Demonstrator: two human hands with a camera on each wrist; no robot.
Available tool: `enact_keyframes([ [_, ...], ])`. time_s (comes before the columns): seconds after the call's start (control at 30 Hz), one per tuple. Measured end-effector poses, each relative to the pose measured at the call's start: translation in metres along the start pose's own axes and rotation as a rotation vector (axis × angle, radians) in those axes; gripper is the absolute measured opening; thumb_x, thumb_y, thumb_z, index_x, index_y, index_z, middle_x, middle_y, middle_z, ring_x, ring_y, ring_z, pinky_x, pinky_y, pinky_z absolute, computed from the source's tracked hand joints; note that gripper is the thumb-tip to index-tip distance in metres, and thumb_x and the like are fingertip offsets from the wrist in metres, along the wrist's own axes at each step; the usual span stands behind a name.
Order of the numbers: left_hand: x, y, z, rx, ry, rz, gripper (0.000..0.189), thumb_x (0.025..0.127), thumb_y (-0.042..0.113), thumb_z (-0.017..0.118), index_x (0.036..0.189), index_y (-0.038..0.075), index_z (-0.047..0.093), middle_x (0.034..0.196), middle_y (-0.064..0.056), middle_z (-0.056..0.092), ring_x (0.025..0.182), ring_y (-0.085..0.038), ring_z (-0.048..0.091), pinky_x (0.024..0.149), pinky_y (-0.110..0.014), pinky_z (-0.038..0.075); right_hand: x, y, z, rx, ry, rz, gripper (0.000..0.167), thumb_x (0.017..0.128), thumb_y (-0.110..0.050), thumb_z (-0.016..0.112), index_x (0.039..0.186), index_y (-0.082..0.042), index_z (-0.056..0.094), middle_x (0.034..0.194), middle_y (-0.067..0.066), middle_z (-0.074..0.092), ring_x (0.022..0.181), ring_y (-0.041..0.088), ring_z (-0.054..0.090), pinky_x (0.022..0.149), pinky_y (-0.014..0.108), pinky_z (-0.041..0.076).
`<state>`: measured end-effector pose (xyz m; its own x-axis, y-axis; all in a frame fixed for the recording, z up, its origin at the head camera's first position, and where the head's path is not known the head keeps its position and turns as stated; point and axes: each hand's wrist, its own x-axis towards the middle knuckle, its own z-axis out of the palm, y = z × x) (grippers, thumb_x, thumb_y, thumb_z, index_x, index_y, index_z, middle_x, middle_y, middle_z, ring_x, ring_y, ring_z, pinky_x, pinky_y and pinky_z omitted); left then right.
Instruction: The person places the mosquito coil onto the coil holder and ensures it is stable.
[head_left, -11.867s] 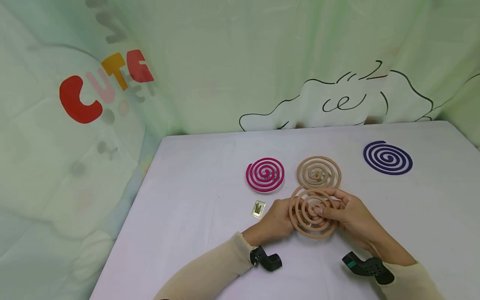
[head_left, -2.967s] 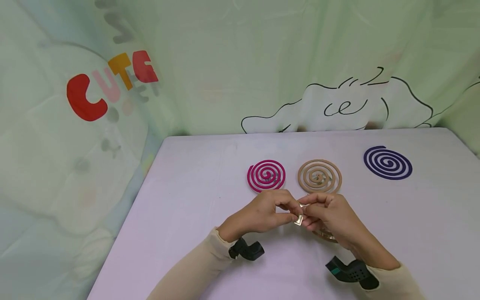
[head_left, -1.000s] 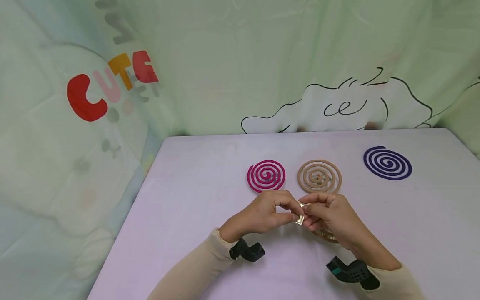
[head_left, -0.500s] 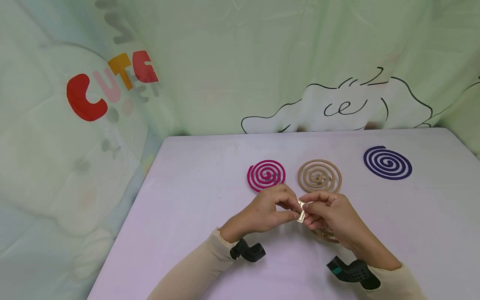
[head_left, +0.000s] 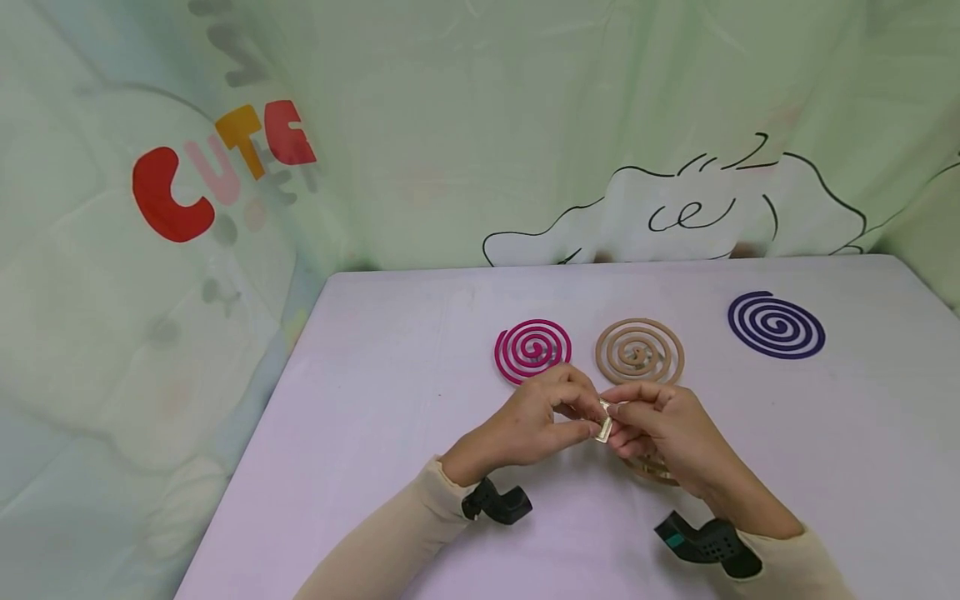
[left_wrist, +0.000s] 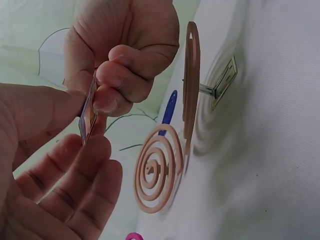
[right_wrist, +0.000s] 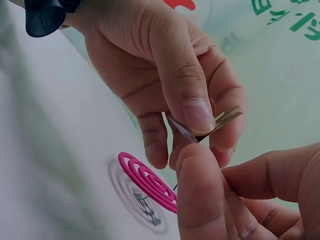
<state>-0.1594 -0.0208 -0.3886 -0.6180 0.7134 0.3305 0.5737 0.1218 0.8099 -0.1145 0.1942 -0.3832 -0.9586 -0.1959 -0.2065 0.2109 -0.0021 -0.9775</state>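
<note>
Both hands meet over the table's middle and pinch a small flat metal stand [head_left: 604, 428] between them. My left hand [head_left: 587, 417] holds its left edge between thumb and fingers. My right hand [head_left: 619, 419] pinches the other side. In the left wrist view the metal stand [left_wrist: 87, 113] shows edge-on between the fingertips. The right wrist view shows the metal stand's [right_wrist: 225, 118] pronged end past the left thumb. A tan coil [head_left: 656, 472] sits below my right hand, raised on its own stand [left_wrist: 223, 82].
On the white table [head_left: 390, 392] lie a pink coil [head_left: 532, 351], a second tan coil [head_left: 639, 352] and a purple coil [head_left: 776, 325] at the far right. The pink coil rests on a metal stand [right_wrist: 148, 210]. A green printed cloth hangs behind.
Over the last second the hands rose slightly and the metal stand turned a little between the fingers. Earlier both hands held the tan coil and the stand lay on the table.
</note>
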Motion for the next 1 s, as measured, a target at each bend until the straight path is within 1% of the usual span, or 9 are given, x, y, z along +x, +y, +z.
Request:
enact_keyframes([
  [0.1, 0.0, -0.001, 0.001, -0.018, -0.008, -0.039, 0.016, 0.092, -0.001, 0.075, 0.108, 0.001, 0.075, 0.116, -0.009, 0.062, 0.097, -0.002, 0.062, 0.087, -0.018, 0.056, 0.0, 0.0, 0.0, 0.003, 0.009, 0.003, 0.015, 0.103, -0.004, 0.059, 0.115, 0.002, 0.066, 0.081, 0.007, 0.07, 0.067, 0.016, 0.072, 0.062, 0.028, 0.062],
  [0.17, 0.001, -0.002, 0.002, -0.015, -0.005, -0.05, 0.018, 0.092, -0.001, 0.075, 0.11, 0.001, 0.074, 0.118, -0.01, 0.062, 0.097, -0.001, 0.063, 0.086, -0.017, 0.057, 0.0, 0.001, 0.0, 0.003, 0.018, 0.005, 0.015, 0.104, -0.005, 0.059, 0.115, 0.001, 0.066, 0.081, 0.007, 0.07, 0.068, 0.016, 0.072, 0.063, 0.028, 0.062],
  [0.4, 0.002, -0.003, 0.003, -0.002, 0.029, -0.037, 0.009, 0.09, -0.003, 0.075, 0.097, 0.002, 0.075, 0.117, -0.01, 0.066, 0.102, -0.004, 0.062, 0.087, -0.018, 0.056, 0.001, 0.001, -0.002, -0.012, 0.024, 0.007, 0.02, 0.105, -0.007, 0.057, 0.12, 0.005, 0.065, 0.086, 0.006, 0.071, 0.071, 0.017, 0.073, 0.065, 0.029, 0.063],
  [0.57, 0.001, -0.004, 0.004, -0.008, 0.021, -0.038, 0.007, 0.09, -0.002, 0.076, 0.096, 0.002, 0.075, 0.118, -0.011, 0.066, 0.102, -0.005, 0.062, 0.088, -0.019, 0.056, -0.001, 0.0, -0.007, -0.068, 0.051, 0.004, 0.027, 0.105, -0.014, 0.061, 0.125, 0.005, 0.065, 0.087, 0.004, 0.073, 0.075, 0.018, 0.074, 0.066, 0.033, 0.063],
  [0.67, 0.001, -0.004, 0.002, 0.014, 0.011, -0.056, 0.005, 0.091, 0.0, 0.076, 0.096, 0.003, 0.075, 0.119, -0.011, 0.066, 0.101, -0.005, 0.062, 0.088, -0.018, 0.056, -0.002, -0.002, -0.013, -0.11, 0.09, -0.021, 0.028, 0.106, -0.02, 0.063, 0.126, 0.0, 0.066, 0.092, -0.002, 0.076, 0.082, 0.017, 0.075, 0.069, 0.034, 0.064],
  [0.73, 0.002, -0.005, 0.001, 0.029, 0.008, -0.073, 0.005, 0.092, 0.001, 0.076, 0.096, 0.003, 0.075, 0.119, -0.011, 0.066, 0.101, -0.006, 0.062, 0.087, -0.017, 0.055, -0.004, -0.003, -0.018, -0.14, 0.116, -0.055, 0.029, 0.106, -0.023, 0.063, 0.127, -0.003, 0.066, 0.098, -0.006, 0.077, 0.089, 0.016, 0.075, 0.072, 0.034, 0.064],
  [0.8, 0.002, -0.005, 0.0, 0.04, 0.007, -0.088, 0.005, 0.092, 0.001, 0.075, 0.096, 0.003, 0.075, 0.12, -0.011, 0.067, 0.101, -0.007, 0.063, 0.087, -0.017, 0.055, -0.005, -0.003, -0.024, -0.161, 0.142, -0.086, 0.027, 0.106, -0.026, 0.064, 0.126, -0.009, 0.066, 0.104, -0.009, 0.076, 0.094, 0.013, 0.075, 0.074, 0.033, 0.064],
  [0.93, 0.002, -0.009, -0.001, 0.034, 0.005, -0.11, 0.005, 0.092, -0.001, 0.075, 0.097, 0.002, 0.074, 0.121, -0.012, 0.066, 0.102, -0.009, 0.065, 0.086, -0.017, 0.055, -0.005, -0.002, -0.04, -0.146, 0.182, -0.143, 0.021, 0.105, -0.025, 0.065, 0.125, -0.018, 0.066, 0.109, -0.012, 0.074, 0.097, 0.008, 0.073, 0.076, 0.03, 0.063],
  [1.0, 0.002, -0.011, -0.001, 0.026, 0.004, -0.117, 0.006, 0.092, -0.001, 0.075, 0.098, 0.001, 0.074, 0.121, -0.012, 0.066, 0.102, -0.009, 0.065, 0.086, -0.016, 0.055, -0.004, 0.001, -0.049, -0.113, 0.195, -0.169, 0.02, 0.105, -0.021, 0.064, 0.125, -0.019, 0.065, 0.11, -0.012, 0.073, 0.097, 0.006, 0.072, 0.076, 0.027, 0.063],
])
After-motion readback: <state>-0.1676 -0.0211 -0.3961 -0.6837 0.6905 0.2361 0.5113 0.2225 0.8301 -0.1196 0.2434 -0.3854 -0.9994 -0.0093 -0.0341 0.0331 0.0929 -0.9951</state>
